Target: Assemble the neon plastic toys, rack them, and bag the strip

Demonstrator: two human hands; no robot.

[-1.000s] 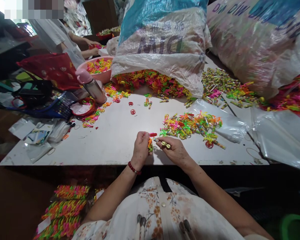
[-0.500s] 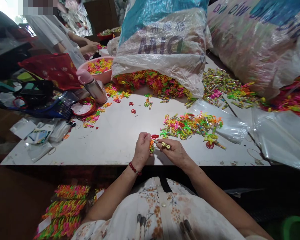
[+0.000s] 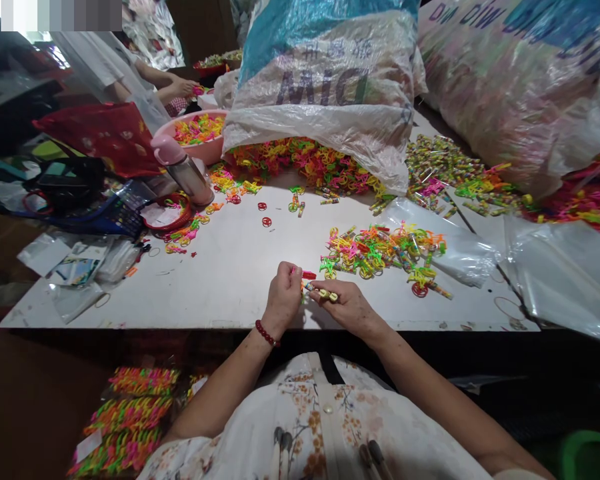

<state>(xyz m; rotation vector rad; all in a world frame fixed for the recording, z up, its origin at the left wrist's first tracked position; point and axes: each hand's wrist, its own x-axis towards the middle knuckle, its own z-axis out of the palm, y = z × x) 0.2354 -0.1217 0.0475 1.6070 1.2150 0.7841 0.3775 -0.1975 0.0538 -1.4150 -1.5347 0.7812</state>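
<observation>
Close to the table's front edge, my left hand (image 3: 284,293) is closed around a small plastic toy piece (image 3: 308,275), red and pink, whose end sticks out past the fingers. My right hand (image 3: 349,303) pinches small patterned tubes (image 3: 329,295) with pale yellow ends; the tip of one meets the left fingers. What else lies inside the left fist is hidden. Just beyond the right hand is a pile of colourful plastic toy bicycles (image 3: 380,250), some with patterned tubes on them. Two red wheel-like pieces (image 3: 267,222) lie farther back on the white table (image 3: 230,267).
A large printed sack (image 3: 325,73) spills plastic pieces at the back. More tubes (image 3: 445,167) lie to its right, and clear bags (image 3: 565,273) at far right. On the left stand a pink-lidded bottle (image 3: 183,170) and a pink basin (image 3: 213,150). Another person's hands (image 3: 180,87) work behind.
Both hands stay close together, with the left shifted slightly left. The red piece shows more beyond my left fingers, while the orange and green bits under them show less.
</observation>
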